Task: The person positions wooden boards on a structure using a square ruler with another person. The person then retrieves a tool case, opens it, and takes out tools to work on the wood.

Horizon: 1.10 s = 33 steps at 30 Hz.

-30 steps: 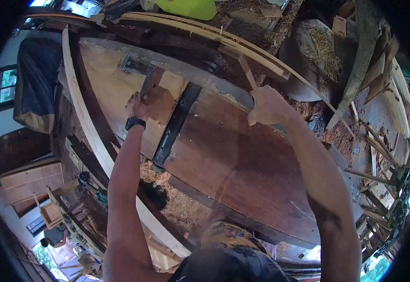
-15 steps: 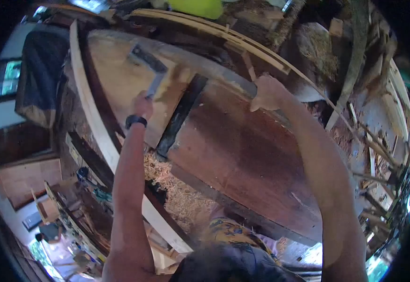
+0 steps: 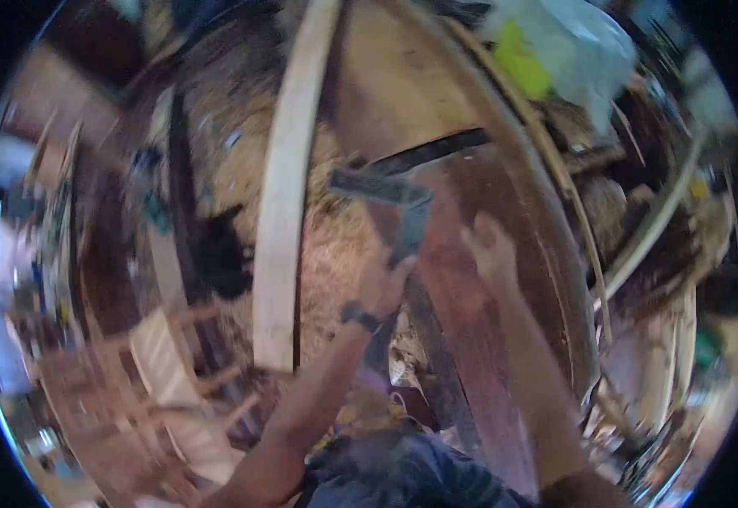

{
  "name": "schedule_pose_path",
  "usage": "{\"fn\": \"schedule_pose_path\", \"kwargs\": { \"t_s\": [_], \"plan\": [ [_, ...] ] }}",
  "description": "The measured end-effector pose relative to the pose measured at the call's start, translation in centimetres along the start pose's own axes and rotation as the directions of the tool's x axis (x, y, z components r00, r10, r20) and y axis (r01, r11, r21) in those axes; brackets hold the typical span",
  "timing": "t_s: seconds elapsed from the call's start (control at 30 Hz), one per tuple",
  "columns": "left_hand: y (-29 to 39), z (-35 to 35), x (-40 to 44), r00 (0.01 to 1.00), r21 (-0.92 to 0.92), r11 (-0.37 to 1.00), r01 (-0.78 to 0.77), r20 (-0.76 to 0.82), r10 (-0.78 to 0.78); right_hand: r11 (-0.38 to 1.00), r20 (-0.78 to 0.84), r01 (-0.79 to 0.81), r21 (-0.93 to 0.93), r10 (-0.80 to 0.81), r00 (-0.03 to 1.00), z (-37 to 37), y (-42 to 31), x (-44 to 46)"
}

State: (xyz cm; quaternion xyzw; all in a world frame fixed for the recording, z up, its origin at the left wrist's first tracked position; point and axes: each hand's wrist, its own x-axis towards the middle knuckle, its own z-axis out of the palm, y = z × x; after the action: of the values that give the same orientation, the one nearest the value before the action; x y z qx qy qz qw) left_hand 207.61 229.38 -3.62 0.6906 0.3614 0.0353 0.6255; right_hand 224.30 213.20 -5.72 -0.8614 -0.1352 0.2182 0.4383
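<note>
Gripping a dark, L-shaped tool (image 3: 377, 187)

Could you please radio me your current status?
Left hand gripping L-shaped tool. Right hand open, over reddish-brown board. Dark strip along board's far edge.

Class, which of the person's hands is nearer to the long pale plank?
Left. The left hand, gripping the L-shaped tool, is right of the long pale plank; the right hand is farther right, over the reddish-brown panel.
</note>
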Motion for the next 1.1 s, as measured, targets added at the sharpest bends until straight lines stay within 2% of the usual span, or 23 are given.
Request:
{"fn": "schedule_pose_path", "kwargs": {
  "t_s": [0.03,0.07,0.13,0.17,0.23,0.27,0.33,0.4,0.47,0.5,0.57,0.67,0.7,0.8,0.83,0.87,0.9,0.97,1.0,1.03,1.07,1.1],
  "plan": [
    [-1.3,0.4,-1.4,0.998,-0.040,0.999,-0.028,-0.060,0.026,0.912,0.179,-0.092,0.400,0.021,0.984,3.5,1.1,-4.3],
    [-2.2,0.8,-2.4,0.990,-0.065,0.996,-0.069,-0.129,0.060,0.775,0.275,-0.309,0.552,0.181,0.944,6.5,3.3,-8.0],
    [-0.7,0.0,-6.4,0.985,-0.105,0.989,-0.105,-0.150,0.089,0.520,0.416,-0.453,0.724,0.195,0.888,10.5,5.0,-14.9],
    [-1.4,-0.5,-7.6,0.990,-0.063,0.992,-0.113,-0.088,0.107,0.448,0.395,-0.381,0.809,0.067,0.916,11.2,4.6,-17.2],
    [-3.1,-1.2,-10.1,0.992,0.017,0.993,-0.118,0.055,0.117,0.452,0.380,-0.414,0.790,0.170,0.909,10.8,3.8,-20.1],
    [-4.7,-2.1,-11.2,0.988,0.007,0.989,-0.148,0.052,0.148,0.459,0.371,-0.437,0.773,0.232,0.899,10.2,3.2,-21.5],
    [-9.2,-3.9,-13.8,0.983,-0.025,0.984,-0.174,0.055,0.175,0.661,0.296,-0.484,0.573,0.383,0.875,8.7,1.6,-23.6],
    [-14.3,-7.4,-15.8,0.990,0.018,0.990,-0.137,0.033,0.136,0.781,0.209,-0.422,0.461,0.366,0.907,8.1,4.6,-24.7],
    [-19.6,-11.3,-17.3,1.000,0.125,0.992,0.011,-0.002,-0.010,0.861,0.023,-0.262,0.435,0.280,0.960,7.5,4.5,-25.9],
    [-21.9,-13.4,-17.9,0.995,0.171,0.980,0.097,-0.033,-0.093,0.904,0.071,-0.164,0.395,0.148,0.986,6.2,5.5,-26.0],
    [-25.4,-18.0,-17.4,0.974,0.253,0.944,0.212,-0.131,-0.184,0.969,-0.087,-0.162,0.188,0.180,0.980,5.3,9.3,-25.5],
    [-29.3,-22.8,-15.9,0.935,0.303,0.893,0.332,-0.235,-0.267,0.951,-0.236,-0.296,-0.088,0.269,0.934,2.6,14.1,-25.4],
    [-29.9,-23.6,-15.2,0.927,0.309,0.885,0.348,-0.254,-0.276,0.965,-0.292,-0.247,-0.088,0.212,0.933,1.9,15.6,-25.6],
    [-30.4,-24.8,-14.3,0.912,0.346,0.855,0.387,-0.280,-0.299,0.978,-0.397,-0.189,0.083,0.207,0.894,2.4,14.9,-27.0],
    [-28.7,-24.7,-14.4,0.909,0.430,0.807,0.406,-0.286,-0.305,0.967,-0.397,-0.245,0.070,0.253,0.882,2.3,14.5,-27.2],
    [-31.6,-24.1,-14.2,0.920,0.455,0.821,0.346,-0.337,-0.200,0.954,-0.395,-0.293,0.063,0.294,0.870,2.1,14.1,-27.1],
    [-32.1,-23.5,-14.2,0.899,0.449,0.791,0.416,-0.334,-0.283,0.939,-0.394,-0.340,0.058,0.334,0.856,2.1,13.8,-26.7],
    [-29.8,-21.8,-14.1,0.805,0.442,0.674,0.592,-0.290,-0.518,0.911,-0.422,-0.366,0.191,0.413,0.807,1.1,17.4,-25.7],
    [-28.8,-21.0,-14.1,0.846,0.416,0.740,0.529,-0.186,-0.500,0.894,-0.434,-0.367,0.258,0.447,0.782,1.7,18.1,-24.7],
    [-28.9,-20.3,-14.2,0.946,0.158,0.941,0.299,0.079,-0.314,0.889,-0.451,-0.349,0.297,0.453,0.769,3.1,16.5,-23.5],
    [-28.5,-19.5,-14.0,0.985,0.168,0.977,0.127,0.097,-0.145,0.879,-0.466,-0.342,0.331,0.467,0.751,4.6,14.5,-22.8],
    [-27.7,-19.1,-13.5,0.935,0.224,0.956,0.191,0.254,-0.246,0.871,-0.485,-0.337,0.358,0.482,0.730,6.1,12.0,-22.1]
  ]
}}
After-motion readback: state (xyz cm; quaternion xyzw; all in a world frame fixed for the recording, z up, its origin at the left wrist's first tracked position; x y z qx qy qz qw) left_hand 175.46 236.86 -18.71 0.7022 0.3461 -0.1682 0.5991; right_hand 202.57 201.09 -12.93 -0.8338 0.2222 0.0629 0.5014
